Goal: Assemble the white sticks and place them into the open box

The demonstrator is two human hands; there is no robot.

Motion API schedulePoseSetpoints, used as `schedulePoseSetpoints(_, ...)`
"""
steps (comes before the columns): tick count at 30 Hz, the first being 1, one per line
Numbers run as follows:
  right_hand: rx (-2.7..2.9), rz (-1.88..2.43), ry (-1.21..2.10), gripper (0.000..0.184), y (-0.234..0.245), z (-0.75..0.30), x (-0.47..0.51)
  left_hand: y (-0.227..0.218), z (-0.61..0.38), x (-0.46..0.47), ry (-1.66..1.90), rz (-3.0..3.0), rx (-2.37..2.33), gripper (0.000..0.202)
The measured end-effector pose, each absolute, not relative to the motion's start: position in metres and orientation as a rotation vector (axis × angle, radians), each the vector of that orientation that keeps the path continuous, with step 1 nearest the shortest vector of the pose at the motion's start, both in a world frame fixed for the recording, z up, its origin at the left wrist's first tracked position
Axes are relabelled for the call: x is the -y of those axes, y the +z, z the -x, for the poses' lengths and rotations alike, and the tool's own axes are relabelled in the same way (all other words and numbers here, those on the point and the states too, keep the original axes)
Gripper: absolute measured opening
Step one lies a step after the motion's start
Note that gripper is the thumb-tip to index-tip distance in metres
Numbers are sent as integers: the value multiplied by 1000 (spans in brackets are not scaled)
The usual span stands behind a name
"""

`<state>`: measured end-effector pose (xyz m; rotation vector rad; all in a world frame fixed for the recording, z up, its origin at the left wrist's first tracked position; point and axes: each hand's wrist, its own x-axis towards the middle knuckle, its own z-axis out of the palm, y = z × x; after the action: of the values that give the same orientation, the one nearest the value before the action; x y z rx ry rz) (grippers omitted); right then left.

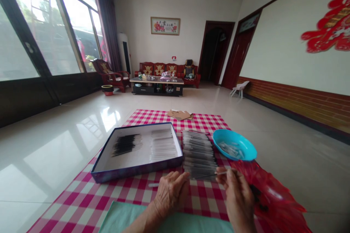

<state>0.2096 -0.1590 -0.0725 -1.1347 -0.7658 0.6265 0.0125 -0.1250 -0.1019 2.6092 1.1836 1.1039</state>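
Pale green cloth [164, 218] is lying nearest; left hand [171, 193] is curling beside a loose white tube [153, 185], grip unclear; open box tray [136, 171] is keeping dark and white rows apart; right hand [236, 193] is pinching a thin white stick [222, 172] over stacked tubes [198, 154], blue bowl [218, 134] sitting within reach

Bare left hand [171, 193] with wrinkled skin and creased knuckles, bare right hand [237, 198] equally lined, bare forearm [139, 222] with no sleeve, pale green cloth [164, 219] across the lap just below the left hand
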Motion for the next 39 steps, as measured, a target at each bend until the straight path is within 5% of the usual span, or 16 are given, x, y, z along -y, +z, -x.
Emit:
schedulePoseSetpoints(5, 798, 1181, 442, 33, -71, -211, 159, -99, -15, 127, 1229, -2574, -1160, 25)
schedulePoseSetpoints(13, 927, 1170, 594, 31, -85, -175, 163, -89, -20, 133, 1064, -2680, -1188, 18)
schedulePoseSetpoints(27, 886, 1273, 900, 54, -111, -169, 157, -43, -7, 133, 887, -2741, -1448, 19)
schedulePoseSetpoints(33, 900, 1276, 883, 44, -102, -160, 160, 3, 60, 78, 194, -2645, -1929, 23)
schedulePoseSetpoints(39, 949, 1298, 872, 45, -111, -160, 155, -7, 136, 26, -192, -2474, -2098, 24)
